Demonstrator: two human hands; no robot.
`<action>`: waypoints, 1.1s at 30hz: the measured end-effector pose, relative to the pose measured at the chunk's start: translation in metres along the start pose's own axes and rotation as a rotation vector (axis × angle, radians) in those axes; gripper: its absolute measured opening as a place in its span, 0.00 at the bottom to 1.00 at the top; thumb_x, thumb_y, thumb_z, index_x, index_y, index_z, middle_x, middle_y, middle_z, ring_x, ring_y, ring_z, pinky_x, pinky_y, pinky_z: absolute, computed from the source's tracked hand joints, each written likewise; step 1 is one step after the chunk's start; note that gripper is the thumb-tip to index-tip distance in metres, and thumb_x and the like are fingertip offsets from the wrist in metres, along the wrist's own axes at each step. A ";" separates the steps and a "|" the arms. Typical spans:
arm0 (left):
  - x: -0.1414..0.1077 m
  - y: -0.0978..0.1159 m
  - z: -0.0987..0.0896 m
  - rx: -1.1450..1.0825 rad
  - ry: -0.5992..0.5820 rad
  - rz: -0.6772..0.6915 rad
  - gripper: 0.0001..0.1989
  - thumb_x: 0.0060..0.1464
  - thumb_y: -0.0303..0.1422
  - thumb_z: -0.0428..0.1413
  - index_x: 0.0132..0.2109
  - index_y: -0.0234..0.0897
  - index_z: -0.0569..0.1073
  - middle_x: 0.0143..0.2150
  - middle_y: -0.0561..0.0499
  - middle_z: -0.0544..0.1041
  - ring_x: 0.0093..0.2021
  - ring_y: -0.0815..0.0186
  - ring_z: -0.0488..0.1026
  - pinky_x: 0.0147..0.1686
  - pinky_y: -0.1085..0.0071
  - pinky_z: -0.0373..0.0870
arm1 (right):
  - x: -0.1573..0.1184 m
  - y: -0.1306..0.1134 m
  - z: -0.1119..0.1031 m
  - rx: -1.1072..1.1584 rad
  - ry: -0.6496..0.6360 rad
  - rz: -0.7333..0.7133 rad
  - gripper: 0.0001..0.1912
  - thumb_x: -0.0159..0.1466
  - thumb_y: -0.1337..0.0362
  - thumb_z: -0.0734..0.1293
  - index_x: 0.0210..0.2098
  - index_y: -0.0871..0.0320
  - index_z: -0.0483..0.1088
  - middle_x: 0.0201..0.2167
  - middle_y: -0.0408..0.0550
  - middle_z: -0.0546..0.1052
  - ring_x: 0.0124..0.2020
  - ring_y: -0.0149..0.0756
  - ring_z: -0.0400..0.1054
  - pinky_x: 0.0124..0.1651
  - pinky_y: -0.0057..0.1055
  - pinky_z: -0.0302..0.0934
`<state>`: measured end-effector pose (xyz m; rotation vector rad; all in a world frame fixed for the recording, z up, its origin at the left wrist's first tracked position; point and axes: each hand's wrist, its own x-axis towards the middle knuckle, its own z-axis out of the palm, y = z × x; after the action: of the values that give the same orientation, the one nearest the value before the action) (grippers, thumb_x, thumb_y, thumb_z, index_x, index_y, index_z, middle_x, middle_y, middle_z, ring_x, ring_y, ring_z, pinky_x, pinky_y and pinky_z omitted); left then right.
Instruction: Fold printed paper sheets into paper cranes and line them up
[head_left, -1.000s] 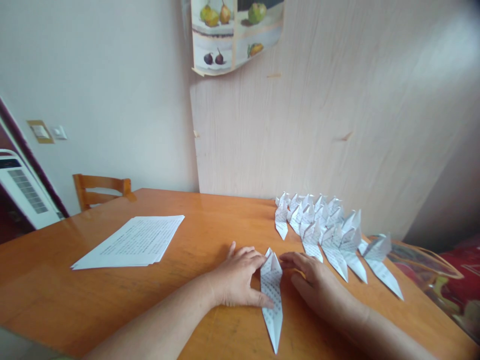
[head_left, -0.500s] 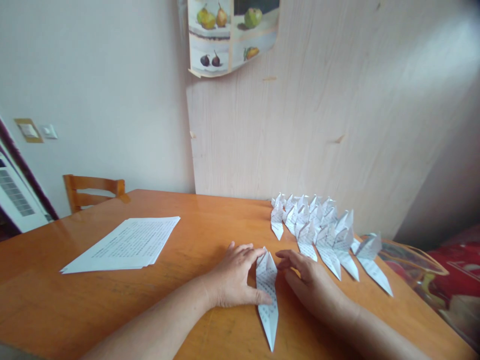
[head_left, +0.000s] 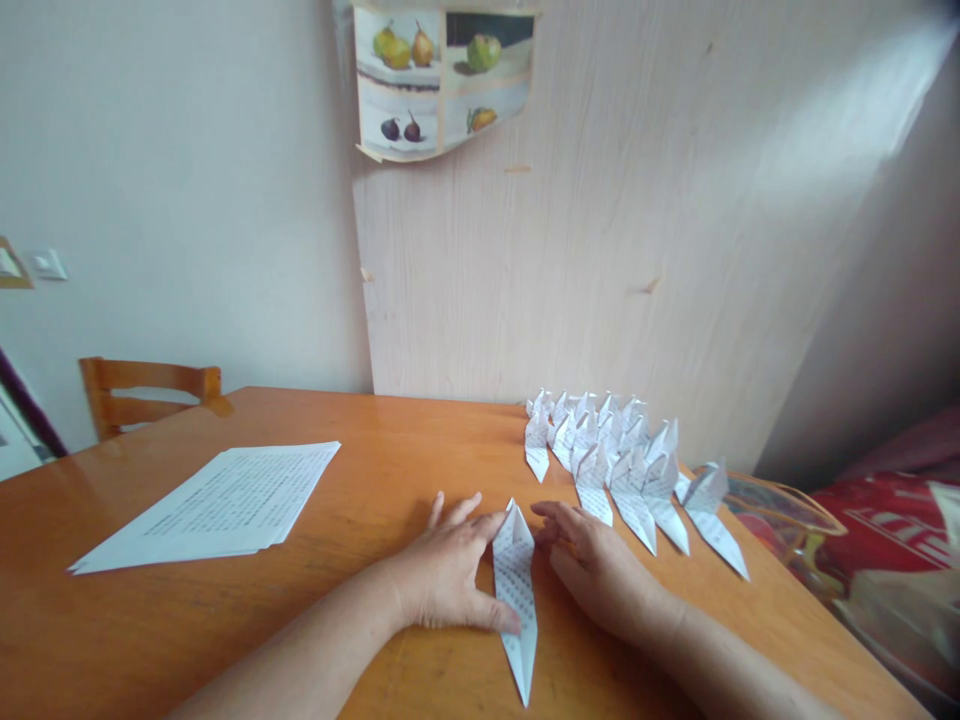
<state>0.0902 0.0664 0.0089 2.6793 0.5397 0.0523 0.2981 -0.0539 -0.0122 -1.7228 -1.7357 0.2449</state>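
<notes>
A stack of printed sheets (head_left: 217,500) lies on the wooden table's (head_left: 405,435) left, and rows of folded papers (head_left: 590,466) crowd the space beyond the right hand (head_left: 596,570), half-curled and gripping nothing visible. Between the hands lies a folded strip (head_left: 514,580), the widely spread left hand's (head_left: 450,570) thumb resting on it.

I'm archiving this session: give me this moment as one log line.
left hand: thumb on folded paper; right hand: beside it; paper figures: grouped right; sheet stack: left
</notes>
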 end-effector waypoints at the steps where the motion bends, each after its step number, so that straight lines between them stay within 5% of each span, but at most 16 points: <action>1: 0.000 -0.001 0.000 0.001 0.004 0.001 0.52 0.44 0.60 0.60 0.71 0.44 0.54 0.72 0.39 0.56 0.74 0.41 0.37 0.65 0.33 0.27 | 0.000 0.000 0.000 0.000 -0.001 0.000 0.28 0.57 0.76 0.58 0.57 0.57 0.67 0.41 0.48 0.81 0.44 0.42 0.73 0.49 0.38 0.64; 6: 0.001 -0.002 0.001 -0.021 0.030 0.023 0.55 0.44 0.60 0.61 0.73 0.45 0.49 0.72 0.39 0.56 0.74 0.41 0.38 0.65 0.33 0.28 | 0.000 0.003 0.001 0.011 0.023 -0.002 0.27 0.58 0.76 0.59 0.56 0.57 0.67 0.40 0.48 0.81 0.44 0.42 0.73 0.50 0.38 0.64; 12: -0.001 0.007 -0.005 -0.081 0.113 -0.034 0.56 0.41 0.63 0.61 0.71 0.41 0.55 0.72 0.35 0.54 0.73 0.40 0.42 0.67 0.36 0.33 | -0.001 0.006 0.000 0.035 0.033 0.001 0.24 0.61 0.73 0.59 0.56 0.57 0.67 0.42 0.49 0.80 0.45 0.42 0.74 0.50 0.40 0.64; 22: -0.001 0.011 -0.001 -0.363 0.325 -0.010 0.30 0.52 0.43 0.63 0.61 0.43 0.68 0.62 0.44 0.70 0.64 0.53 0.65 0.63 0.55 0.61 | -0.002 0.003 -0.001 0.066 0.048 0.011 0.18 0.65 0.66 0.60 0.54 0.56 0.68 0.43 0.51 0.81 0.45 0.45 0.74 0.48 0.43 0.66; 33: 0.005 0.012 0.001 -0.534 0.356 0.044 0.17 0.56 0.35 0.60 0.53 0.39 0.75 0.55 0.46 0.77 0.57 0.57 0.71 0.60 0.59 0.65 | -0.003 0.001 0.000 0.077 0.060 -0.001 0.15 0.69 0.63 0.58 0.52 0.55 0.71 0.43 0.51 0.80 0.45 0.44 0.75 0.48 0.40 0.66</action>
<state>0.0993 0.0575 0.0123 2.1610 0.4867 0.6067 0.2991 -0.0566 -0.0135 -1.6576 -1.6620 0.2542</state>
